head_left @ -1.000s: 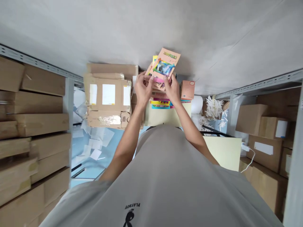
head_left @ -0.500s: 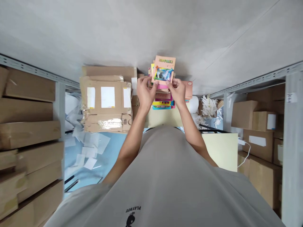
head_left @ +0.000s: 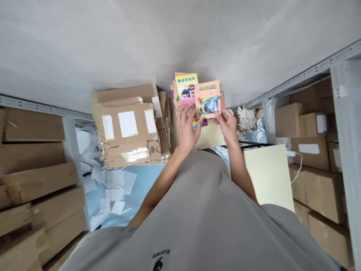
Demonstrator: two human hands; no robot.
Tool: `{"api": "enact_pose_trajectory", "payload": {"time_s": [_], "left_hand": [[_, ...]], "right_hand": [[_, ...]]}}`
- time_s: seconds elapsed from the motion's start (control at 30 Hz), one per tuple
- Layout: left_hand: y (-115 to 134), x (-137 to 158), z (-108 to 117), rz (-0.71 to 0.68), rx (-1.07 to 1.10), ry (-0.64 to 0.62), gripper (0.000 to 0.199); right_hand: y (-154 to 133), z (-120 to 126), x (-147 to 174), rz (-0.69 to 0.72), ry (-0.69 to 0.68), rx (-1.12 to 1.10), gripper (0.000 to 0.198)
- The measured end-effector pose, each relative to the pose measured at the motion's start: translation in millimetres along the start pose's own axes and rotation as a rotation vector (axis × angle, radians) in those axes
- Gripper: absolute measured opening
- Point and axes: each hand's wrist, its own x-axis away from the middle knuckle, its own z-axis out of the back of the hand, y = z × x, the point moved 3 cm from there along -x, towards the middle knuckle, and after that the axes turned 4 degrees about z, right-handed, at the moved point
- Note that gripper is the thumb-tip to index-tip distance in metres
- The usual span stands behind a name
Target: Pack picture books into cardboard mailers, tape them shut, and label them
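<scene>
A pink booklet (head_left: 208,90) with a bright picture on its cover is held up over the table. My right hand (head_left: 227,123) grips its lower right corner between thumb and fingers. At its lower left corner is my left hand (head_left: 188,127), thumb at the booklet's edge; whether it pinches the booklet is unclear. Just behind my left hand, a yellow and pink booklet (head_left: 187,88) with a cartoon cover tops a stack of booklets. My hands and the held booklet hide much of the stack.
Flattened cardboard boxes (head_left: 128,128) are piled left of the booklets. Loose white paper sheets (head_left: 115,194) lie on the blue floor at left. White paper strips (head_left: 246,119) stand at right. Shelves with cardboard boxes (head_left: 316,180) flank both sides, and a grey wall (head_left: 180,34) rises ahead.
The pink booklet has moved right and toward me, off the stack, uncovering the yellow and pink booklet. Both hands moved right with it, and the camera view has tilted.
</scene>
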Motion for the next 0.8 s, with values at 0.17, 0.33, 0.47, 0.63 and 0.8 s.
{"api": "enact_pose_trajectory", "payload": {"time_s": [0.17, 0.33, 0.47, 0.63, 0.8], "left_hand": [[-19, 46, -34, 0.318, 0.317, -0.274, 0.09], [-30, 75, -75, 0.432, 0.404, -0.596, 0.074], [-19, 91, -104, 0.394, 0.425, -0.708, 0.067], [12, 111, -138, 0.403, 0.525, -0.825, 0.064], [41, 135, -181, 0.436, 0.539, -0.898, 0.064]], "right_hand": [[14, 34, 87, -0.162, 0.187, -0.074, 0.066], [26, 57, 164, -0.301, 0.382, -0.081, 0.069], [27, 81, 210, -0.329, 0.489, -0.146, 0.068], [24, 126, 254, -0.28, 0.6, -0.147, 0.061], [39, 172, 282, -0.233, 0.683, -0.182, 0.06]]}}
